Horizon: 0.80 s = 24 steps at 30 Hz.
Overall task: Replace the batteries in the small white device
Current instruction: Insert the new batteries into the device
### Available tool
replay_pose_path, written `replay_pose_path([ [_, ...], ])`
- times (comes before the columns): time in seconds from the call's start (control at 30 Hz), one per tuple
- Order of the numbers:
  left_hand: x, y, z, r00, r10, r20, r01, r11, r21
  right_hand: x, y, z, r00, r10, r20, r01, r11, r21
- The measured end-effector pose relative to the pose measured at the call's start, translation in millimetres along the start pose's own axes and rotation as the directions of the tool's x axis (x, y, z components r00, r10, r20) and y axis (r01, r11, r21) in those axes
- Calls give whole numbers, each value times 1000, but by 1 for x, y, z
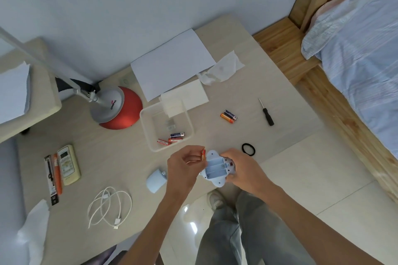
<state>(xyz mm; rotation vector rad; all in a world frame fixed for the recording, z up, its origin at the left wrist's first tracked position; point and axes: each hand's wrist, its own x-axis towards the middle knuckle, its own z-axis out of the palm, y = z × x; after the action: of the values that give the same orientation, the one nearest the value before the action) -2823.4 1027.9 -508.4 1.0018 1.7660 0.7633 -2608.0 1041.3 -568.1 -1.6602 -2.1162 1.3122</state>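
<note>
The right hand [243, 170] grips the white device [215, 169], cover [156, 180] off at its 9 o'clock, bays apparently empty; the left hand [183, 168] pinches one orange battery [202, 155]; loading and closing remain.

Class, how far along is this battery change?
Done: the small white device is open and its battery bays look empty. In hand: the left hand pinches an orange battery beside it, while the right hand holds the device. Left: filling the bays and closing up.
</note>
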Motion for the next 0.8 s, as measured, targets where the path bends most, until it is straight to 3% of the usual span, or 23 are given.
replay_pose_path([
  [0.13,-5,-6,5,996,88,3,-88,996,-5,3,-3,0,1000,-13,6,13,1000,-7],
  [0.6,10,-29,19,965,245,96,-263,906,331,6,-5,-2,999,-47,14,48,997,-53],
  [0.8,18,-35,17,899,394,193,-439,796,416,8,-2,-1,998,-52,17,53,996,-67],
])
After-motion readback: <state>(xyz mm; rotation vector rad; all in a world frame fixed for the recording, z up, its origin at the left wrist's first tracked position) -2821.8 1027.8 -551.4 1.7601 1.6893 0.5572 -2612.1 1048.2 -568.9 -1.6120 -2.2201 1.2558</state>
